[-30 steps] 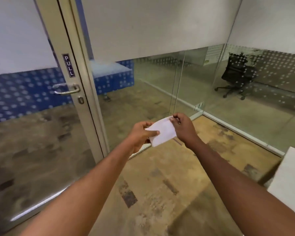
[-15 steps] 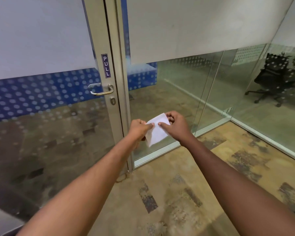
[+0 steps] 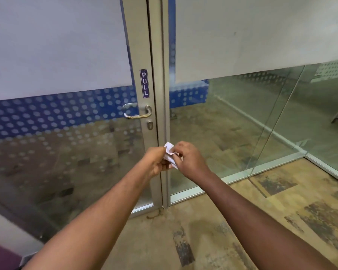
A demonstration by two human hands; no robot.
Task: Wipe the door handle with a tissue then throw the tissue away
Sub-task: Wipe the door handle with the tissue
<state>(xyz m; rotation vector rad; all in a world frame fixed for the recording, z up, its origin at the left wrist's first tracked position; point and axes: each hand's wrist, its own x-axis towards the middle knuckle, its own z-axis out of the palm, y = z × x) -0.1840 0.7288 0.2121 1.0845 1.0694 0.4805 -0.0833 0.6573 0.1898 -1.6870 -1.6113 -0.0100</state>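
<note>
Reaching forward from the lower left, the left hand (image 3: 155, 163) is curling its fingers closed around the lower part of a white tissue (image 3: 169, 155); the right hand (image 3: 189, 160), just beside it, is pinching the same tissue from the other side, so both hands are meeting on it, bunching it small between them. The door handle (image 3: 138, 111) is sitting above and to the left of the hands, well apart from them, untouched, on the metal door frame (image 3: 154, 55) under a PULL label (image 3: 144, 83); open air is lying between handle and hands; the floor (image 3: 213, 240) is spreading bare beneath the forearms, bounded by a glass wall (image 3: 261, 123) on the right.
</note>
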